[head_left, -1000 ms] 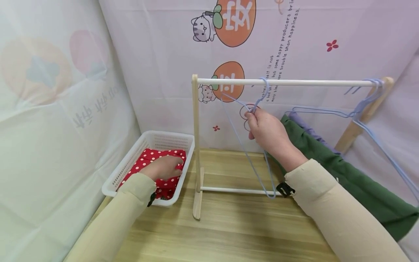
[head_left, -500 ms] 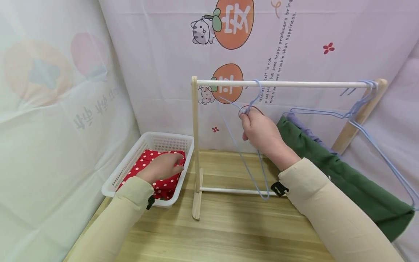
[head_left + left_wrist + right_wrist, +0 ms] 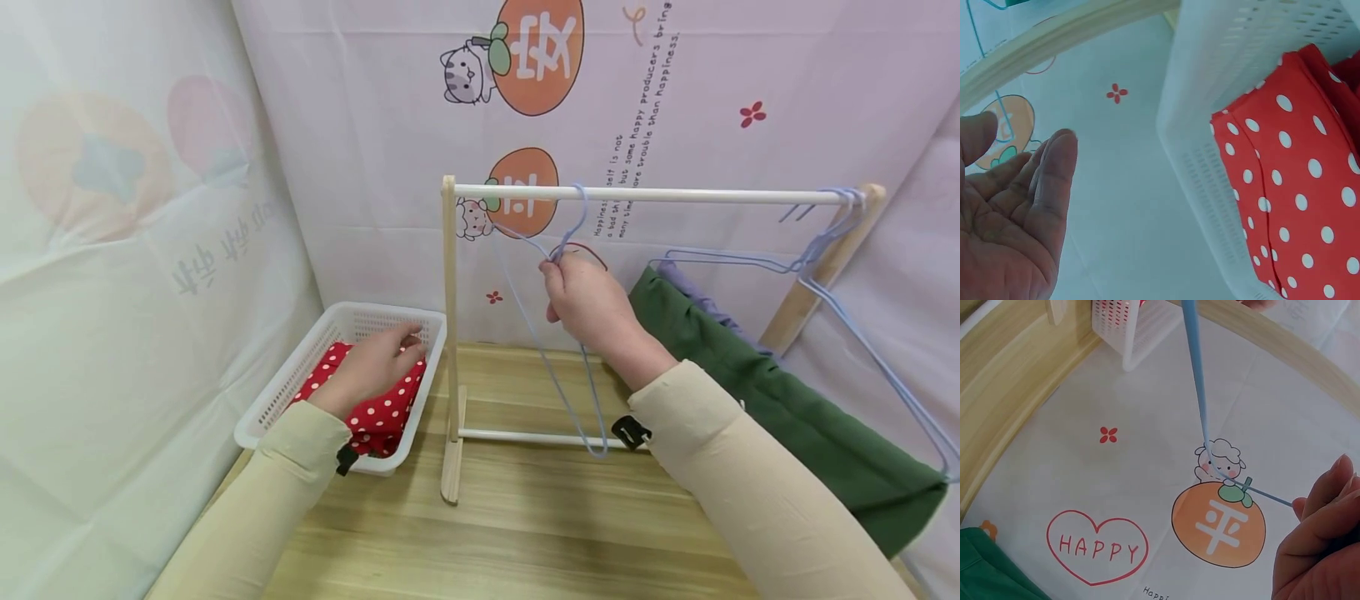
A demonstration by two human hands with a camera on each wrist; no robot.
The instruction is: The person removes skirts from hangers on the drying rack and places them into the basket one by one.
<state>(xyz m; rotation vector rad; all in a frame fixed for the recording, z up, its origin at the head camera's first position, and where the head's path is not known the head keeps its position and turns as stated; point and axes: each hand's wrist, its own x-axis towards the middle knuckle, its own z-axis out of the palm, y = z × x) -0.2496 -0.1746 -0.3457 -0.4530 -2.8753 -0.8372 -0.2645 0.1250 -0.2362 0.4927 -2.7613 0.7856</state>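
Observation:
My right hand (image 3: 592, 300) pinches a blue wire hanger (image 3: 551, 367) just below its hook, and the hook sits over the white rail (image 3: 517, 192) of a small clothes rack. In the right wrist view the hanger's wire (image 3: 1200, 394) runs up from the curled fingers (image 3: 1316, 531). My left hand (image 3: 375, 362) hovers above a white basket (image 3: 262, 417) that holds folded red cloth with white dots (image 3: 386, 417). The left wrist view shows that palm (image 3: 1016, 225) with fingers relaxed and nothing in them, apart from the dotted cloth (image 3: 1297, 181).
At the rack's right end hang blue hangers (image 3: 825, 242) with green cloth (image 3: 772, 400) and purple cloth (image 3: 697, 292). The rack's wooden left post (image 3: 451, 308) stands close beside the basket. Printed fabric walls (image 3: 360, 167) enclose the wooden table (image 3: 517, 533).
My right hand has slid the hanger left along the rail. My left hand has lifted a little, up and away from the dotted cloth.

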